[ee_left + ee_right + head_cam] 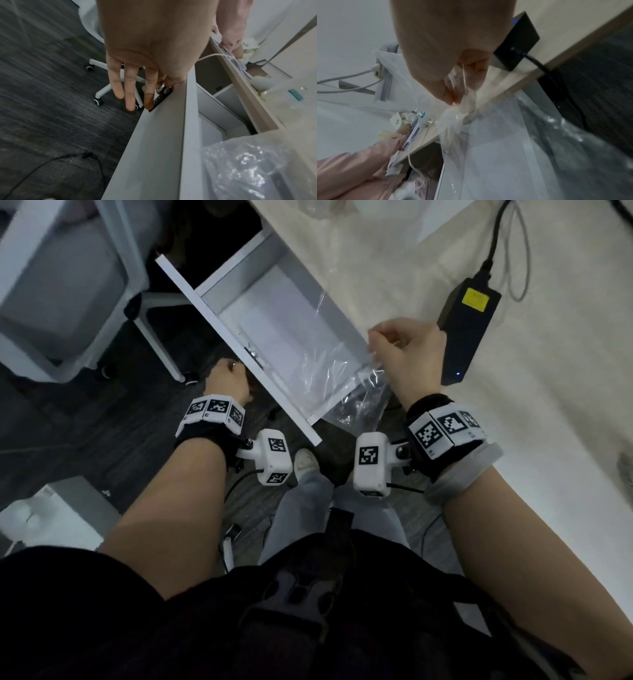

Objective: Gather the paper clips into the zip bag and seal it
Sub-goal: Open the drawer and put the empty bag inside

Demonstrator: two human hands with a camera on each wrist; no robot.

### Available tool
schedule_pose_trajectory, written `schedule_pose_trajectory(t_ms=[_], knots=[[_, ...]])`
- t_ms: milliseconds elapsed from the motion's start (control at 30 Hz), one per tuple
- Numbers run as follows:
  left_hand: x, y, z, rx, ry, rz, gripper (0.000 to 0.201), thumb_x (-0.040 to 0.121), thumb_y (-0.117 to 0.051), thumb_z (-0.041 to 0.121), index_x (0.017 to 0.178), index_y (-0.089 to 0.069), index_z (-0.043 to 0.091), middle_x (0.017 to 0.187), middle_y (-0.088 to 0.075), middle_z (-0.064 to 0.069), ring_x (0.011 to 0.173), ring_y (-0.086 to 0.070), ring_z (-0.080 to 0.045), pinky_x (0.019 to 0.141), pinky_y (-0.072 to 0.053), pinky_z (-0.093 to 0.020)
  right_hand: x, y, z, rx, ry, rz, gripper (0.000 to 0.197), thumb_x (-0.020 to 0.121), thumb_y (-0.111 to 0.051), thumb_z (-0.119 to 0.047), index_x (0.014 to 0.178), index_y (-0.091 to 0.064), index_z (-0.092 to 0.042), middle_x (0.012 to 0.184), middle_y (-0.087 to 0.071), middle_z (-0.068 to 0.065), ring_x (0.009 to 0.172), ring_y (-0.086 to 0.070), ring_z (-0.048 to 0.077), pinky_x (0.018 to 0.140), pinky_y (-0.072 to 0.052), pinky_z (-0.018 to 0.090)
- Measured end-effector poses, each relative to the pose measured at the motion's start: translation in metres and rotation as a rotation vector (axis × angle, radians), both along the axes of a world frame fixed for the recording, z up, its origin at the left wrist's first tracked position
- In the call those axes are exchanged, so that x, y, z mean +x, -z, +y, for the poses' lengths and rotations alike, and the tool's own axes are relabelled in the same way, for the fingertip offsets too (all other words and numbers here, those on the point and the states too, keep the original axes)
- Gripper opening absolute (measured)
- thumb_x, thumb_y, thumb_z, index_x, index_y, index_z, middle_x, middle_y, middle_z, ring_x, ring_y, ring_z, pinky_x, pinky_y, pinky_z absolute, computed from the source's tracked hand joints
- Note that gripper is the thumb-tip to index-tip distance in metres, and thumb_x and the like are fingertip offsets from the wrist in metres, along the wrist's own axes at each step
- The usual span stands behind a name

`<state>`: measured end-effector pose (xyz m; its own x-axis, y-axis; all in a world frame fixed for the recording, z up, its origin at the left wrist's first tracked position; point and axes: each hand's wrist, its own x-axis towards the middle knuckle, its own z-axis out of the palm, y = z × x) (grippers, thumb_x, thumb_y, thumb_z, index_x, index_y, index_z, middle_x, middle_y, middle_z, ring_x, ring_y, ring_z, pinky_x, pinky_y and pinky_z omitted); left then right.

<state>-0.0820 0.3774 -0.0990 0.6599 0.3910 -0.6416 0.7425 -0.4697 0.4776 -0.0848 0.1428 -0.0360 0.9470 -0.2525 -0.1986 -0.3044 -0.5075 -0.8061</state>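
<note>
Pinching the top edge of the bag (337,371) between thumb and curled fingers, the right hand (407,354) holds it up at the table (513,474) edge, about 1 o'clock from the picture's middle in the head view. The clear plastic hangs down from that grip across the near end of the open white drawer (274,313) and past its lower corner. Small dark shapes show through the bag's lowest part; whether they are paper clips cannot be told.

At 9 o'clock from the right hand, across the drawer, the left hand (227,383) sits at the drawer front. In the left wrist view its fingers (130,88) are straight and spread, pointing down along the front panel beside a dark metal fitting (162,94), gripping nothing.

At 2 o'clock from the right hand, a black power brick (467,326) with a yellow label and a blue light lies on the table, just beside that hand.
</note>
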Motion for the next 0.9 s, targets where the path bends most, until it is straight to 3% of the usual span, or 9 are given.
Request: schedule_pose_trajectory(t_ms=[67,233,333,433,533,600,700,800,900], knots=[[-0.018,-0.003,0.016,0.024,-0.048,0.016,0.035,0.093,-0.029,0.025,0.116,-0.052,0.013,0.105,-0.067,-0.016,0.078,-0.068,-0.033,0.080,-0.056,-0.043,-0.006,0.001,0.016,0.048,-0.041,0.027,0.014,0.089,-0.062,-0.011,0.083,-0.074,-0.010,0.067,-0.067,-0.006,0.053,-0.057,-0.001,0.060,-0.054,0.027],[-0.046,0.004,0.054,0.068,-0.121,0.054,0.038,0.088,-0.029,0.027,0.111,-0.056,0.014,0.110,-0.065,-0.017,0.090,-0.065,-0.037,0.083,-0.054,-0.048,-0.022,0.010,0.052,0.095,-0.070,0.116,0.025,0.091,-0.051,-0.015,0.086,-0.075,-0.009,0.063,-0.066,-0.006,0.048,-0.050,-0.005,0.060,-0.036,0.023],[-0.059,-0.002,0.069,0.073,-0.163,0.072,0.036,0.090,-0.031,0.024,0.114,-0.057,0.013,0.113,-0.063,-0.020,0.094,-0.064,-0.038,0.085,-0.054,-0.048,-0.026,0.018,0.065,0.134,-0.084,0.189,0.028,0.093,-0.048,-0.013,0.085,-0.074,-0.008,0.062,-0.068,-0.005,0.067,-0.058,0.004,0.069,-0.040,0.016],[-0.071,-0.005,0.081,0.079,-0.183,0.072,0.036,0.094,-0.032,0.022,0.119,-0.054,0.010,0.121,-0.059,-0.020,0.102,-0.060,-0.038,0.088,-0.052,-0.047,-0.028,0.024,0.078,0.264,-0.075,0.219,0.026,0.091,-0.047,-0.011,0.082,-0.070,-0.014,0.063,-0.070,-0.008,0.053,-0.051,0.000,0.059,-0.039,0.015],[-0.074,-0.003,0.089,0.066,-0.180,0.060,0.035,0.095,-0.033,0.021,0.122,-0.053,0.010,0.126,-0.056,-0.019,0.109,-0.056,-0.037,0.092,-0.050,-0.046,-0.031,0.027,0.089,0.358,-0.074,0.289,0.019,0.091,-0.051,-0.001,0.099,-0.067,-0.008,0.080,-0.071,0.005,0.040,-0.052,0.005,0.042,-0.037,0.013],[-0.072,-0.002,0.093,0.004,-0.210,0.062,0.034,0.094,-0.033,0.021,0.120,-0.054,0.011,0.125,-0.057,-0.018,0.106,-0.058,-0.037,0.092,-0.050,-0.048,-0.033,0.034,0.094,0.375,-0.051,0.339,0.017,0.091,-0.054,0.000,0.101,-0.064,-0.009,0.080,-0.070,0.005,0.042,-0.058,0.006,0.040,-0.041,0.016],[-0.069,-0.004,0.096,-0.061,-0.256,0.062,0.034,0.094,-0.031,0.021,0.118,-0.053,0.010,0.119,-0.059,-0.016,0.100,-0.062,-0.037,0.085,-0.053,-0.048,-0.033,0.053,0.100,0.408,0.042,0.433,0.012,0.092,-0.056,0.004,0.093,-0.062,-0.005,0.073,-0.066,0.008,0.042,-0.062,0.009,0.044,-0.050,0.019],[-0.068,-0.005,0.094,-0.060,-0.271,0.008,0.038,0.098,-0.028,0.029,0.117,-0.052,0.007,0.117,-0.058,-0.017,0.102,-0.059,-0.034,0.081,-0.054,-0.043,-0.034,0.069,0.104,0.413,0.115,0.526,0.020,0.089,-0.060,0.008,0.074,-0.060,-0.005,0.069,-0.063,0.012,0.044,-0.063,0.015,0.050,-0.056,0.022],[-0.067,-0.006,0.092,-0.074,-0.330,-0.050,0.048,0.098,-0.023,0.042,0.116,-0.052,0.008,0.111,-0.055,-0.010,0.103,-0.055,-0.028,0.087,-0.052,-0.042,-0.036,0.078,0.104,0.294,0.097,0.613,0.025,0.083,-0.075,-0.012,0.066,-0.060,-0.001,0.061,-0.065,0.012,0.050,-0.066,0.021,0.060,-0.060,0.030]])
